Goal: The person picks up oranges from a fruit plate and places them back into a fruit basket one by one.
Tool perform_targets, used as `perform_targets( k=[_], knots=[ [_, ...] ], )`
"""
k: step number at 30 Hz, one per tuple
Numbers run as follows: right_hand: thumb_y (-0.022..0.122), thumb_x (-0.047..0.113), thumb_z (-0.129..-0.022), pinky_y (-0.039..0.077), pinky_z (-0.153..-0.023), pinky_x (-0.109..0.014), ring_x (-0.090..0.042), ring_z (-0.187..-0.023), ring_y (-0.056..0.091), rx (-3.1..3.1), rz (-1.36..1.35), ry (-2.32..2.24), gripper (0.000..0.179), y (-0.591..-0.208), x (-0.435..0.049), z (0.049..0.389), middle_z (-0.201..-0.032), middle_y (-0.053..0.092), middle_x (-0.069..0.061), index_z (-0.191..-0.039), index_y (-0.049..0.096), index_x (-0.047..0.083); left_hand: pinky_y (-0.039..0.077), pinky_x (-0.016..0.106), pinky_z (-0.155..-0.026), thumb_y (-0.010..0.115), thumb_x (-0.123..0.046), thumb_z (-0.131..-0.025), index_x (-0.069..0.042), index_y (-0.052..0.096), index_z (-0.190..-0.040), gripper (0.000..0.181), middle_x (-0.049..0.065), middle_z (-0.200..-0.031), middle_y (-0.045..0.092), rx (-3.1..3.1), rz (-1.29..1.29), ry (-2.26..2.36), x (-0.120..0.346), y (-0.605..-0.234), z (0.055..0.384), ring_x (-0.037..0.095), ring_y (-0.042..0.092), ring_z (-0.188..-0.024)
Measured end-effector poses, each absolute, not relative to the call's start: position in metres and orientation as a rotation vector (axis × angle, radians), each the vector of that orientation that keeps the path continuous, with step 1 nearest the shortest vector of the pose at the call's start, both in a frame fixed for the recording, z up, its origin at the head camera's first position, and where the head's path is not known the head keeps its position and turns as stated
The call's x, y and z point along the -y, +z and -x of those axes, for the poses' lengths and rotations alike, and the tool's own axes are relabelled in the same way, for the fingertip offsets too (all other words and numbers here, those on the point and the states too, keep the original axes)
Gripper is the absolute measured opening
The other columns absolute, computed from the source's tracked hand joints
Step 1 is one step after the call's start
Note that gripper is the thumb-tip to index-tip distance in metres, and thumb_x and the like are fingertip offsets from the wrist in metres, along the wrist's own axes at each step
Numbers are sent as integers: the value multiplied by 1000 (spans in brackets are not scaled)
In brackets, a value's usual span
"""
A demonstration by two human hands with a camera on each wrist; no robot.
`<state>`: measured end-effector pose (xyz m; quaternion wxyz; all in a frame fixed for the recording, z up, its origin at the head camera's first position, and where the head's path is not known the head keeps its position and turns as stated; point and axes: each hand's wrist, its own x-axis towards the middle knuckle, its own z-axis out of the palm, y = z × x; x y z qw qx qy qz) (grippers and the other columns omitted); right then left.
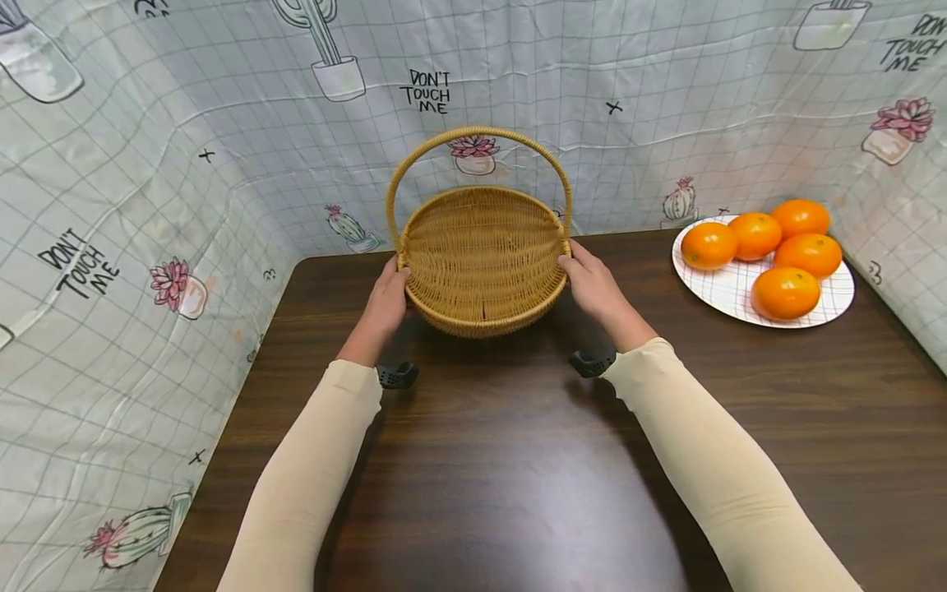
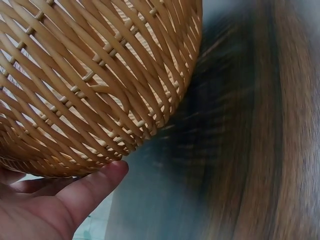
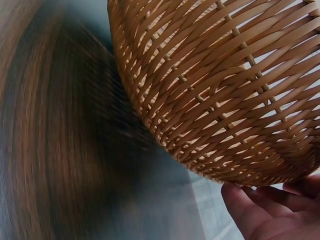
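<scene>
Head view: the left hand (image 1: 386,304) and right hand (image 1: 594,284) grip a wicker basket (image 1: 481,255) by opposite sides of its rim, close to where the tall handle (image 1: 479,130) joins. Holding it at two facing points probably keeps the weight even and stops it rolling. It sits ahead of the person, near the back cloth (image 1: 518,49), with its mouth tipped towards the camera; judging by the shadow beneath, it seems raised off the tabletop (image 1: 503,460). Over on the right, well apart from the basket, a plate (image 1: 721,289) carries five oranges (image 1: 786,293), its surface likely keeping them together, out of the arms' way. Left wrist view: the left hand's fingers meet the basket's outer weave, apparently steadying that side, while the tabletop beyond is blurred. Right wrist view: the right hand touches the opposite outer wall much alike, a matching hold that seems meant for balance.
</scene>
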<state>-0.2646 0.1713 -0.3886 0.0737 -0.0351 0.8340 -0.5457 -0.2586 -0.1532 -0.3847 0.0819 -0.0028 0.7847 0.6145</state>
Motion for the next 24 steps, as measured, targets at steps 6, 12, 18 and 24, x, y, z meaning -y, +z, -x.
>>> perform_targets(
  k=[6, 12, 18, 24],
  knots=[
    [30, 35, -105, 35, -112, -47, -27, -139, 39, -2530, 96, -1629, 55, -385, -185, 260, -156, 34, -13, -157, 15, 22, 46, 56, -99, 26, -35, -106, -28, 12, -157, 53, 15, -154, 32, -2313, -8, 1856, 140, -384, 260, 35, 46, -131],
    [29, 34, -105, 35, -112, -47, -28, -138, 41, -2549, 80, -1645, 54, -384, -198, 254, -154, 36, -14, -156, 17, 22, 46, 57, -99, 26, -35, -106, -27, 13, -157, 53, 15, -153, 32, -2299, -16, 1854, 127, -384, 260, 35, 47, -129],
    [29, 33, -105, 32, -114, -48, -28, -141, 36, -2529, 60, -1685, 55, -383, -211, 251, -157, 31, -14, -157, 15, 20, 45, 57, -99, 27, -33, -106, -25, 14, -156, 53, 14, -154, 30, -2236, -16, 1912, 112, -386, 261, 35, 45, -132],
    [28, 32, -105, 29, -116, -49, -29, -143, 33, -2513, 30, -1718, 55, -382, -224, 248, -159, 26, -14, -157, 12, 18, 46, 55, -100, 28, -36, -105, -25, 13, -156, 55, 13, -155, 30, -2228, -18, 1903, 98, -388, 262, 33, 45, -132]
  ],
)
